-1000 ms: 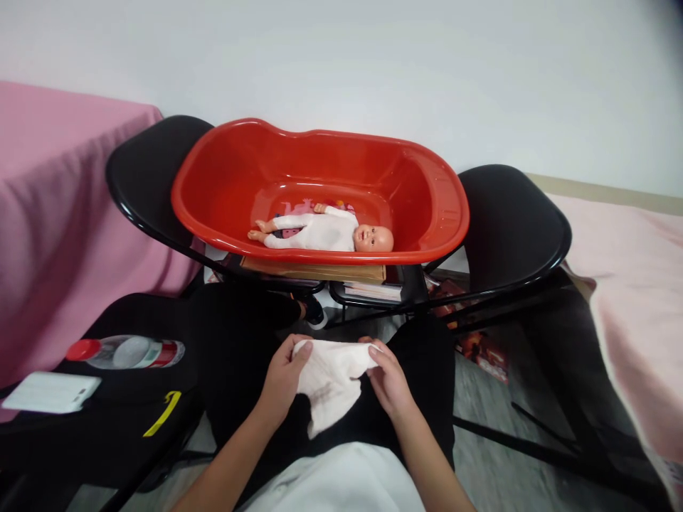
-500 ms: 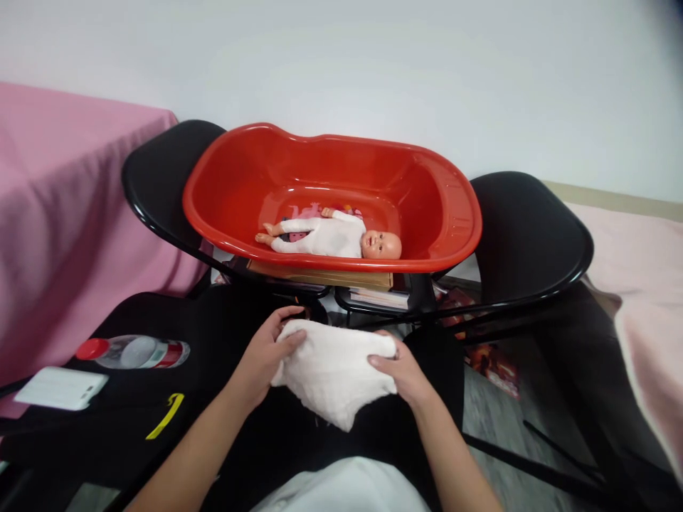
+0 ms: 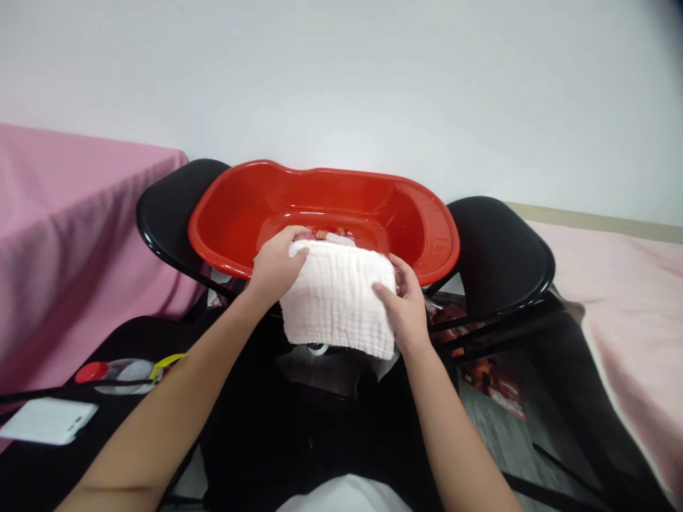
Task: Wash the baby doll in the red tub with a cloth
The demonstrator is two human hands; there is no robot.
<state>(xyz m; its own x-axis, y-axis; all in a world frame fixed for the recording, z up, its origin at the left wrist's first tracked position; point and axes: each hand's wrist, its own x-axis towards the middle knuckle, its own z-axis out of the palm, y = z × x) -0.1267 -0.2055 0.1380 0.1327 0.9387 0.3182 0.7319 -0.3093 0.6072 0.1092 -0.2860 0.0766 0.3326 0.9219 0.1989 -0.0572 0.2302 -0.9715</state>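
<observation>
A white crinkled cloth (image 3: 339,299) hangs spread out between my two hands, over the near rim of the red tub (image 3: 320,181). My left hand (image 3: 277,264) is closed on its upper left corner, thumb in front. At the right edge, my right hand (image 3: 408,302) grips the cloth between thumb and fingers. The doll in the tub is almost wholly hidden behind the cloth; only a bit of its white sleeve (image 3: 340,239) and a small hand show above the top edge.
Black chairs (image 3: 181,206) stand on both sides of the tub. A bottle with a red cap (image 3: 92,372), a yellow strip (image 3: 168,361) and a white device (image 3: 49,421) lie at the left. Pink cloth (image 3: 69,213) covers the left surface, pale pink cloth (image 3: 629,299) the right.
Both hands have risen and moved forward with the cloth, which now hangs flat and wider and covers most of the doll. The view has shifted, with the tub lower in it.
</observation>
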